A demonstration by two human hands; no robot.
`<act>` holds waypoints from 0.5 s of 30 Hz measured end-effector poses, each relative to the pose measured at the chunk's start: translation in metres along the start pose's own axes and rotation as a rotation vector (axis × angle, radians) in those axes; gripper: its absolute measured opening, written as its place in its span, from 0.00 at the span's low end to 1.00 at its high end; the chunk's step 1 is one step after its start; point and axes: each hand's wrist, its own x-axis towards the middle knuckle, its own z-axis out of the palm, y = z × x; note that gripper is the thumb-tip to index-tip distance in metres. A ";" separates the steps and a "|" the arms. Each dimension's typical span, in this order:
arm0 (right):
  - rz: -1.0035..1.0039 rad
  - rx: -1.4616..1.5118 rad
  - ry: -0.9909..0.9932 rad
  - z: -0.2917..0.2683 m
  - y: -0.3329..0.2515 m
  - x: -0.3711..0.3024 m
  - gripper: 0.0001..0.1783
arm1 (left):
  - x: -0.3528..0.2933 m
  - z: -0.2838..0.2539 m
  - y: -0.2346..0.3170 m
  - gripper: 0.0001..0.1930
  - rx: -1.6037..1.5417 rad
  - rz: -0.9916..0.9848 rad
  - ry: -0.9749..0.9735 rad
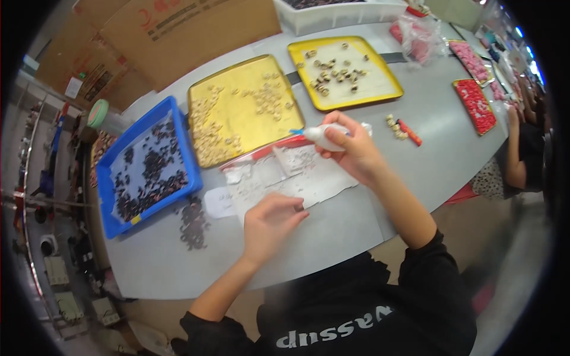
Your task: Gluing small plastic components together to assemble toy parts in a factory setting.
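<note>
My right hand [356,155] is closed around a small white squeeze bottle [323,136] with a thin blue tip, tilted so the tip points left. Lower and to the left, my left hand [267,228] pinches a small dark piece [298,207] between thumb and fingertips; its exact kind is too small to tell. Beneath both hands lies a white paper sheet [332,181] with dark specks. At the left, a blue tray [191,169] holds many small dark pieces. A yellow tray [249,74] of small cream pieces lies beyond my hands.
Another yellow tray [386,89] holds dark-and-cream pieces. Loose dark bits [193,225] lie beside the blue tray. A red-orange stick [409,133] and a few cream pieces [395,126] sit at right. Trays of red pieces [475,107] and a co-worker's arm [515,148] are farther right.
</note>
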 end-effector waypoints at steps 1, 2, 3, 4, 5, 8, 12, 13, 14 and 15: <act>-0.001 0.020 0.006 -0.001 0.001 -0.002 0.15 | 0.001 0.007 -0.003 0.11 0.083 0.007 -0.051; -0.006 -0.005 0.015 0.002 0.002 -0.002 0.15 | -0.001 0.009 -0.005 0.11 0.152 0.017 -0.068; 0.003 0.056 0.007 0.007 0.003 -0.001 0.16 | -0.003 0.009 -0.008 0.11 0.131 0.030 -0.078; 0.015 0.119 -0.003 0.009 0.002 -0.002 0.17 | -0.004 0.009 -0.012 0.12 0.155 0.093 -0.093; 0.017 0.104 0.006 0.009 0.003 -0.003 0.17 | -0.005 0.008 -0.013 0.12 0.183 0.149 -0.104; 0.014 0.165 -0.021 0.012 0.006 -0.003 0.17 | -0.006 0.006 -0.016 0.11 0.105 0.071 -0.004; 0.001 0.145 -0.008 0.031 0.005 -0.006 0.18 | -0.010 0.004 -0.018 0.13 -0.209 0.001 0.055; 0.006 0.152 0.007 0.036 0.005 -0.006 0.19 | -0.010 0.003 -0.019 0.13 -0.219 -0.013 0.075; 0.040 0.119 0.037 0.038 0.004 -0.007 0.20 | -0.011 0.005 -0.019 0.13 -0.229 -0.021 0.094; 0.062 0.115 0.035 0.035 0.007 -0.009 0.20 | -0.011 0.005 -0.020 0.14 -0.239 -0.029 0.112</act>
